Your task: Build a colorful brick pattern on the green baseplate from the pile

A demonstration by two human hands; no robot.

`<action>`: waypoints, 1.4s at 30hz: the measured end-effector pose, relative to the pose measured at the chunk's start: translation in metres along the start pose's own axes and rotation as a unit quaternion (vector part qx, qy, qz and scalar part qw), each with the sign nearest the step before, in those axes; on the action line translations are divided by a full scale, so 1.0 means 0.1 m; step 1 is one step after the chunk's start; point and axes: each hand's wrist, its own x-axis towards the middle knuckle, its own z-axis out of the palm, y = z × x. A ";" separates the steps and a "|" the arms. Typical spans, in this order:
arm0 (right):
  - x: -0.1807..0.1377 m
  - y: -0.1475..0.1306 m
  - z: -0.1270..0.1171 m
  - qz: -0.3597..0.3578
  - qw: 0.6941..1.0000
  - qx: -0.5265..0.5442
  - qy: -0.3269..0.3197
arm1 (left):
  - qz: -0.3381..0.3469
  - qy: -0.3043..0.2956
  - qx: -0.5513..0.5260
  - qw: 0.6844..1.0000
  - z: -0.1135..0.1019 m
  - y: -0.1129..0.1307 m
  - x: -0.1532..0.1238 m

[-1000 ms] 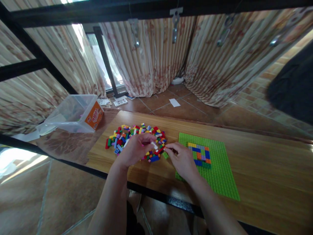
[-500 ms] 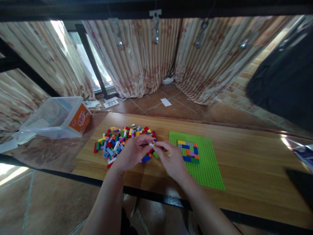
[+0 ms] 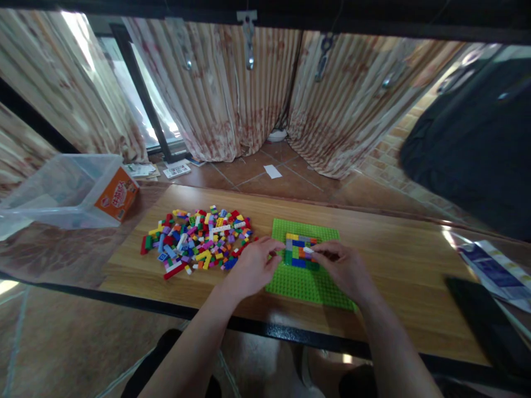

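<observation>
Between the thumb and fingers of my right hand (image 3: pixel 342 266) is a small white brick (image 3: pixel 307 250), right at the colourful brick structure (image 3: pixel 299 263). Whether the brick touches the structure I cannot tell. That structure stands on a green studded baseplate (image 3: pixel 286 284), with blue, grey, yellow, green and orange bricks showing; my right fingers cover part of its right side. My left hand (image 3: pixel 258 264) hovers at the baseplate's left edge, fingers curved and a little apart, with no brick visible in it. Left of it lies a loose pile of mixed bricks (image 3: pixel 203 239).
A clear plastic box (image 3: pixel 62 218) with an orange label stands at the table's left end. At the right lie a dark flat object (image 3: pixel 485 320) and a printed packet (image 3: pixel 498 271). The wooden table (image 3: pixel 398 276) has a dark front edge. Patterned curtains (image 3: pixel 215 99) hang behind.
Both hands have moved right from beside the pile and separated. The white brick, earlier among both hands' fingertips, is now in my right hand over the structure. The view has shifted to the right.
</observation>
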 end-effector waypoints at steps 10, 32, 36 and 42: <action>-0.02 0.00 0.00 -0.018 0.995 -0.072 -0.065 | 0.016 -0.040 0.072 0.996 0.31 0.05 0.01; 0.00 0.03 0.03 -0.006 0.996 -0.074 -0.052 | 0.025 -0.046 0.095 0.994 0.33 0.07 0.02; 0.00 0.02 0.04 0.002 0.996 -0.073 -0.050 | 0.023 -0.048 0.094 0.994 0.33 0.07 0.02; 0.02 0.03 0.00 0.022 0.997 -0.041 -0.065 | 0.017 -0.052 0.097 0.994 0.33 0.07 0.01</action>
